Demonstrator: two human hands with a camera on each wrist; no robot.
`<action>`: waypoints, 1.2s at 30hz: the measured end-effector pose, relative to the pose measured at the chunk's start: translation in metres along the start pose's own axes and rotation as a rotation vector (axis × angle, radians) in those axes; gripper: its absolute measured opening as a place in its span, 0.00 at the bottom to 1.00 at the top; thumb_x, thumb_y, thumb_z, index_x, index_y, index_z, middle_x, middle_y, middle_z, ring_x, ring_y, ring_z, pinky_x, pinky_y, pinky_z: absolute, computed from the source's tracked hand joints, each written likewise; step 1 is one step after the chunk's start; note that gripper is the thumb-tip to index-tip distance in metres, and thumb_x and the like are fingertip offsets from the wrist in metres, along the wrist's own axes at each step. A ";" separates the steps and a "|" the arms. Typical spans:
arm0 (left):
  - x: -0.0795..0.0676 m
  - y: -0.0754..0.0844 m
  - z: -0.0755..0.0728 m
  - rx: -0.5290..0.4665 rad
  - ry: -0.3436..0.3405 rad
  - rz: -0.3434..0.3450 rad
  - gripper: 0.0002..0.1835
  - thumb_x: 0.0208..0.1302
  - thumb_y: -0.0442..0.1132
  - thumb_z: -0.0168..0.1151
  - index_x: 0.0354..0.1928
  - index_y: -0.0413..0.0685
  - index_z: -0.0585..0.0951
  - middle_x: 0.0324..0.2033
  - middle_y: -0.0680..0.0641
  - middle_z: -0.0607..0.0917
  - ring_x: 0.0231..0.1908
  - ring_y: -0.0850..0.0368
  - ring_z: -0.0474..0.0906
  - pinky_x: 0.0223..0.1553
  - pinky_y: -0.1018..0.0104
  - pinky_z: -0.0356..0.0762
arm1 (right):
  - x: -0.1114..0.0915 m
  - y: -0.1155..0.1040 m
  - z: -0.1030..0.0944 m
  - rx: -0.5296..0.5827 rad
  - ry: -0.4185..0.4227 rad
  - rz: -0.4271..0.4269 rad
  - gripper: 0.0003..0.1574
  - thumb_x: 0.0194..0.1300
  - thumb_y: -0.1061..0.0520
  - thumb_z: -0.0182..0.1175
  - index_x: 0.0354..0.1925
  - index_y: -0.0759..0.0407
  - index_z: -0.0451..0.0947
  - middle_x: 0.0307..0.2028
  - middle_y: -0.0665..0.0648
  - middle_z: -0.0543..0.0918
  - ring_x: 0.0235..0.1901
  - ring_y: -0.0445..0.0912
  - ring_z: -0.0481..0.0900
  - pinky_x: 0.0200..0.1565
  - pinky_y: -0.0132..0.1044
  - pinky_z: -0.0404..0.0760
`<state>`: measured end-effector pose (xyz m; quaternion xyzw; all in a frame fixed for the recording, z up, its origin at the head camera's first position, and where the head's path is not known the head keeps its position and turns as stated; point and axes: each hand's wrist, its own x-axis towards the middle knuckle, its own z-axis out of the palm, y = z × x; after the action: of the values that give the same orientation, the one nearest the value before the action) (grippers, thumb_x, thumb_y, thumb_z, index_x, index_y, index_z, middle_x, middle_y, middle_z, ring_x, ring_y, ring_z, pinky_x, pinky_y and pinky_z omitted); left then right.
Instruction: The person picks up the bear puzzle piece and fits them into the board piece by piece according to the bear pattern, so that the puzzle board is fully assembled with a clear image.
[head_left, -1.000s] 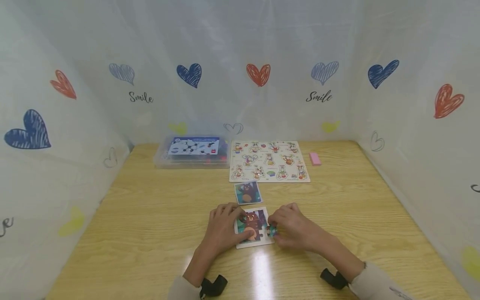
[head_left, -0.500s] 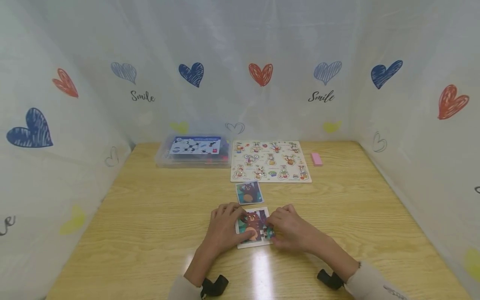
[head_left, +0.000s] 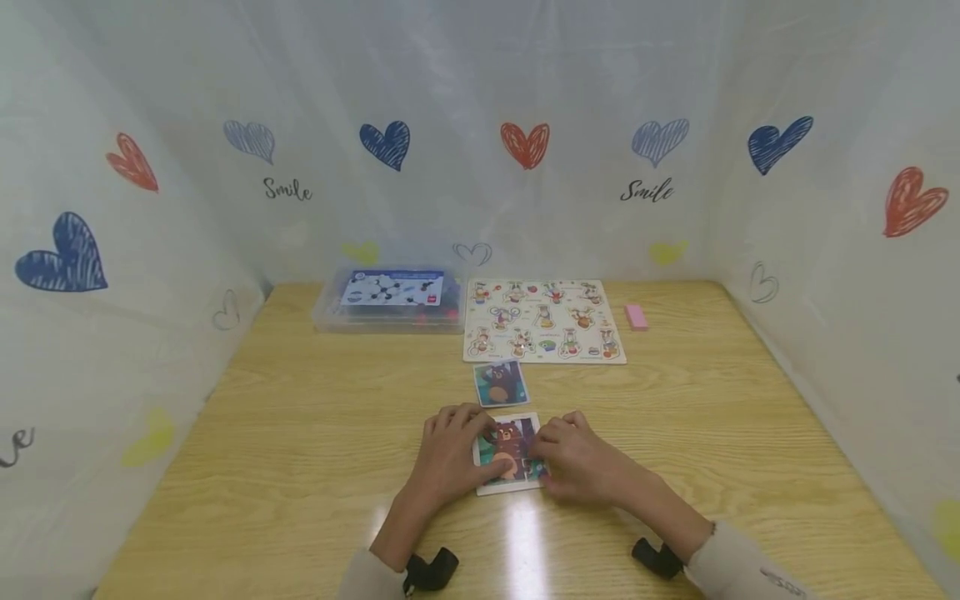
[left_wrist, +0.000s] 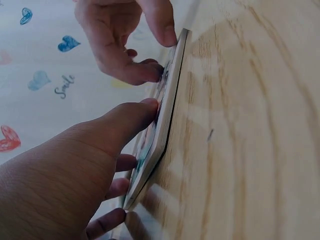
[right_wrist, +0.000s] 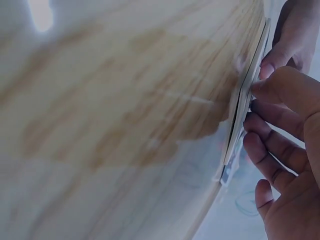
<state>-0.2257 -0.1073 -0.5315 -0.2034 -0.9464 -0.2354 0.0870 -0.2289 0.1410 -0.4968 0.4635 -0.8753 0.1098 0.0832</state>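
A small jigsaw puzzle of a brown bear lies on the table in a white-edged tray (head_left: pixel 493 490). My left hand (head_left: pixel 450 452) rests over its left side, thumb extended and pressing the picture near the lower edge, the other fingers spread along the left edge. At the lower right of the tray, the thumb and curled fingers of my right hand (head_left: pixel 576 458) hold a teal puzzle piece (head_left: pixel 537 468), mostly hidden under them. In the left wrist view, both hands' thumbs touch the face of the puzzle (left_wrist: pixel 154 117). Just beyond it lies a matching bear picture card (head_left: pixel 501 385).
At the back stand a clear plastic case (head_left: pixel 388 325) with a molecule label and a pale board (head_left: pixel 544 321) of cartoon animal figures. A pink block (head_left: pixel 636 317) sits right of them. White sheets printed with hearts enclose the table's back and sides.
My right hand has moved slightly left, bringing the teal piece from the tray's right edge into the lower right of the picture. The left hand keeps its place on the puzzle.
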 end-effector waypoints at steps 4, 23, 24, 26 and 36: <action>0.001 0.001 -0.001 -0.003 -0.011 0.005 0.26 0.56 0.69 0.66 0.48 0.63 0.81 0.59 0.52 0.75 0.60 0.47 0.67 0.57 0.44 0.63 | -0.003 0.000 0.001 0.005 0.035 -0.021 0.12 0.54 0.55 0.72 0.39 0.55 0.88 0.40 0.49 0.82 0.41 0.43 0.77 0.50 0.44 0.66; 0.003 0.011 0.006 0.043 0.049 -0.071 0.22 0.54 0.64 0.65 0.45 0.62 0.80 0.57 0.52 0.76 0.59 0.47 0.68 0.56 0.45 0.64 | -0.009 -0.002 -0.002 0.136 0.020 0.118 0.12 0.62 0.58 0.67 0.45 0.56 0.88 0.45 0.49 0.83 0.46 0.43 0.78 0.47 0.42 0.66; 0.003 0.013 0.008 0.051 0.047 -0.081 0.24 0.55 0.67 0.63 0.46 0.62 0.80 0.57 0.52 0.76 0.60 0.47 0.67 0.56 0.44 0.63 | -0.011 -0.001 -0.002 0.140 0.034 0.135 0.12 0.62 0.58 0.67 0.45 0.55 0.87 0.45 0.48 0.83 0.46 0.43 0.78 0.47 0.42 0.66; 0.004 0.017 0.011 0.078 0.042 -0.101 0.30 0.56 0.72 0.60 0.51 0.61 0.80 0.59 0.51 0.75 0.61 0.46 0.66 0.58 0.42 0.62 | -0.014 0.001 -0.003 0.134 0.065 0.160 0.11 0.62 0.59 0.67 0.45 0.54 0.87 0.44 0.47 0.83 0.46 0.43 0.78 0.45 0.41 0.66; 0.006 0.026 0.019 0.177 0.015 -0.170 0.44 0.48 0.81 0.56 0.58 0.59 0.77 0.62 0.50 0.71 0.63 0.44 0.63 0.61 0.41 0.58 | -0.026 0.010 -0.003 0.127 0.151 0.163 0.11 0.59 0.61 0.68 0.42 0.54 0.87 0.42 0.49 0.85 0.44 0.45 0.80 0.42 0.39 0.66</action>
<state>-0.2213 -0.0757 -0.5358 -0.1122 -0.9766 -0.1589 0.0912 -0.2226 0.1675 -0.5013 0.3856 -0.8925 0.2062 0.1103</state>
